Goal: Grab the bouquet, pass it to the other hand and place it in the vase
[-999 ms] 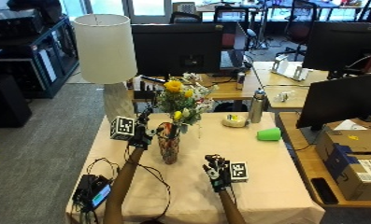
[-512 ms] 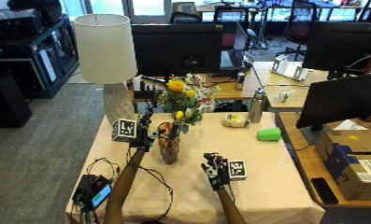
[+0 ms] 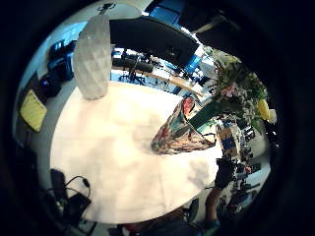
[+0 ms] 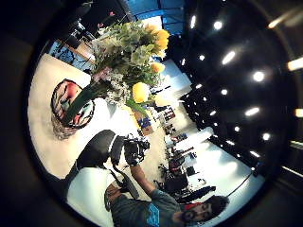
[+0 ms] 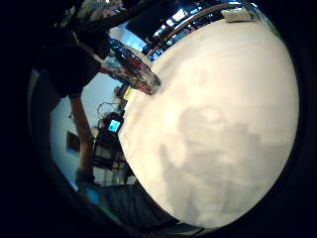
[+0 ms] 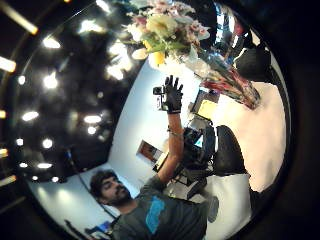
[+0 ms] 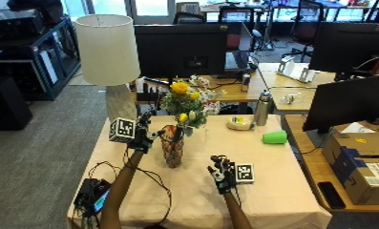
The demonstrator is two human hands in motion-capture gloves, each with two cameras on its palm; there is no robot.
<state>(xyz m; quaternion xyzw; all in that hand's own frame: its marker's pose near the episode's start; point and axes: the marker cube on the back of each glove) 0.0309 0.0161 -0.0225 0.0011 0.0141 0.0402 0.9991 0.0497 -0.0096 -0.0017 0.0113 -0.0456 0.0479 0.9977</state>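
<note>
From the outside view I saw the bouquet [image 7: 188, 101] standing with its stems down in the patterned vase [image 7: 172, 151], which sat upright on the table [image 7: 271, 191] covered in a pale cloth. My left hand [image 7: 140, 136] was raised just beside the vase, level with its rim and a little to its left. In the right thumb side palm view the same left hand [image 6: 173, 93] showed its fingers [image 6: 170, 81] spread and straight, apart from the stems and holding nothing. The bouquet's yellow and white blooms stood above and to the right of those fingers.

My right hand [image 7: 222, 172] lay low over the table, to the right of the vase and nearer to me, well apart from it. Its fingers looked relaxed and held nothing; the right little finger side palm view showed only bare cloth under it, with the vase [image 5: 132, 67] off toward the table's edge.

Beyond my left fingers stood a lamp with a white shade [image 7: 107, 47] and a faceted white base [image 3: 93, 54]. Farther off to the right of my right fingers, a metal bottle [image 7: 261, 108], a green cup [image 7: 275, 137] lying on its side and a small pale bowl [image 7: 240, 124] rested on the table. A black device with cables [image 7: 92, 194] lay on the table beside my left forearm.
</note>
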